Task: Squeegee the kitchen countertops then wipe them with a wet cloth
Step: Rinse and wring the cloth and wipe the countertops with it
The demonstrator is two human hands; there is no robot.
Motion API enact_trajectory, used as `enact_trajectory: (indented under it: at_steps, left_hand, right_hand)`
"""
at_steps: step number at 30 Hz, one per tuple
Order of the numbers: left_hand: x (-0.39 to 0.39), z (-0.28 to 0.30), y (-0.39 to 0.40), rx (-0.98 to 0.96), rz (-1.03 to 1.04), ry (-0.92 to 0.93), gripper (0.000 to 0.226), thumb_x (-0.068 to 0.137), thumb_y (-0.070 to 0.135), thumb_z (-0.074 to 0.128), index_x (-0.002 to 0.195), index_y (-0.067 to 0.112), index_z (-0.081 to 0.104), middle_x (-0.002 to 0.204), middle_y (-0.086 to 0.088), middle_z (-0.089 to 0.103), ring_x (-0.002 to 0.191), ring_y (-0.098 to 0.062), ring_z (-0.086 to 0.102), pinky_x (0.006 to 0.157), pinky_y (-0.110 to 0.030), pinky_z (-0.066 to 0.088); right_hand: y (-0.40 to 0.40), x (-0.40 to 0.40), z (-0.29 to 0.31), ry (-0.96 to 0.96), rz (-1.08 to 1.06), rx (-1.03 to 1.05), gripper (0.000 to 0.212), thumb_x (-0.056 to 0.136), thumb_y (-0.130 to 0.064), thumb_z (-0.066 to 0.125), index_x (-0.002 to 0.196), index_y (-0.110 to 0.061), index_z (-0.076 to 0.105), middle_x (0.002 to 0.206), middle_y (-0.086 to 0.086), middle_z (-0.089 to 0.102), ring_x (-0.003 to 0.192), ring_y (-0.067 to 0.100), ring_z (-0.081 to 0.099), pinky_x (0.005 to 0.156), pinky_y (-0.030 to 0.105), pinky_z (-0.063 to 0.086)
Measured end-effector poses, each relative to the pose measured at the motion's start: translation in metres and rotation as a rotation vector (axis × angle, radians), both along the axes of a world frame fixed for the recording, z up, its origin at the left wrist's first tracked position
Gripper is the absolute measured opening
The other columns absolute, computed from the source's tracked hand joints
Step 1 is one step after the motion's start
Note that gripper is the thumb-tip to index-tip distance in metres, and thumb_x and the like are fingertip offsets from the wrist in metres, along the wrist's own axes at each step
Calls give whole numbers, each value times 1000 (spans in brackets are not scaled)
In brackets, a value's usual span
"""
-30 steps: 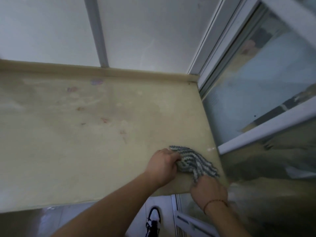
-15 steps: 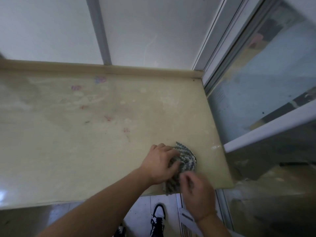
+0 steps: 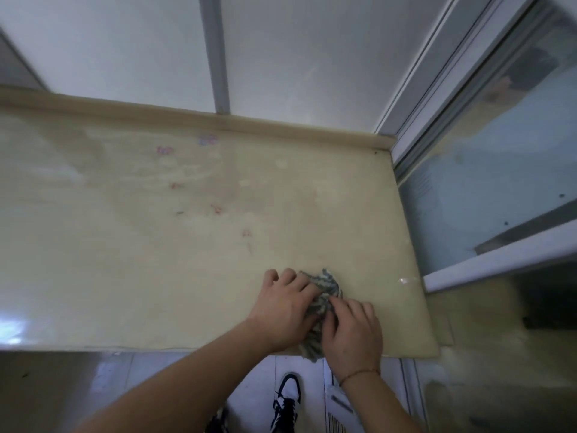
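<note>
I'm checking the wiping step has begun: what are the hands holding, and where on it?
Both hands hold the striped cloth bunched on the countertop: the left hand presses its left side, the right hand grips its near right part.

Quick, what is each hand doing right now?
Left hand: fingers fairly straight, pressing on the cloth.
Right hand: fingers curled on the cloth, gathering it.

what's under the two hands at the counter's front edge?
A bunched striped grey cloth on the beige countertop. The left hand and right hand both rest on it. Its middle is covered; one end hangs past the front edge.
</note>
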State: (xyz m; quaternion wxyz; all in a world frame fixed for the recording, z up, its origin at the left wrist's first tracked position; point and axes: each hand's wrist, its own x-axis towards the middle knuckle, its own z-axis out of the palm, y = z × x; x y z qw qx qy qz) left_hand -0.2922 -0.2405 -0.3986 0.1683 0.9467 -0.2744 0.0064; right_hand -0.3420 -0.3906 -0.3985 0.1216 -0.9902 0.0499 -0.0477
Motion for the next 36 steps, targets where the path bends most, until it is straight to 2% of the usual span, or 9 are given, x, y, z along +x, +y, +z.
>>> enact_trajectory:
  at_steps: [10,14,17,20,22,25,27,30,36]
  left_hand:
    - [-24,3,113,94,248,-74,28,75,42,55,102,36,61,104,10,59,94,-25,48,74,-38,29]
    - [-33,7,157,115,399,-10,32,67,30,68,97,39,64,107,5,56,95,-27,49,78,-39,27]
    - [-38,14,185,91,573,101,49,66,24,70,109,44,58,118,6,53,100,-26,50,81,-41,31]
    - [-47,17,197,55,825,176,55,74,42,70,126,36,51,129,6,47,113,-26,45,88,-43,29]
    - [-51,17,197,93,880,201,39,65,46,74,100,32,65,117,5,55,106,-28,48,83,-40,26]
    - [-54,24,206,144,812,209,17,59,32,68,76,26,66,94,6,59,94,-28,47,75,-38,22]
    - [-56,31,221,133,799,202,17,68,24,62,84,22,67,96,0,56,100,-29,42,80,-41,22]
    - [-62,31,252,144,823,258,25,75,17,57,99,14,64,108,-7,50,110,-30,33,90,-47,25]
    - [-77,33,328,196,932,273,29,77,15,57,105,13,62,114,-7,47,115,-31,32,96,-48,26]
  right_hand:
    - [96,14,11,99,388,-29,25,83,-39,46,75,-25,65,71,-6,59,73,22,52,56,34,43]
    - [131,37,23,135,555,-88,37,84,-52,42,66,-29,65,70,-9,59,76,20,50,58,32,43]
    - [166,70,31,176,594,-62,28,87,-48,51,91,-29,72,95,-6,62,96,22,52,75,35,48]
    - [201,92,32,248,749,-79,49,88,-38,56,136,-31,49,133,-9,49,120,22,40,97,34,42]
    - [215,97,25,274,864,-145,54,90,-32,50,143,-33,40,137,-11,48,121,22,40,97,35,41]
    - [224,97,14,223,941,-148,43,78,-30,46,116,-31,66,105,-7,68,94,26,55,75,38,51]
    - [234,99,5,201,899,-85,28,70,-26,61,97,-28,71,87,-4,70,80,28,57,66,38,52]
    - [264,99,3,253,855,-66,28,65,-20,82,90,-24,70,82,1,68,77,31,54,70,41,50]
    - [338,94,9,162,847,151,16,75,-39,57,79,-23,57,80,0,58,77,25,49,71,30,32]
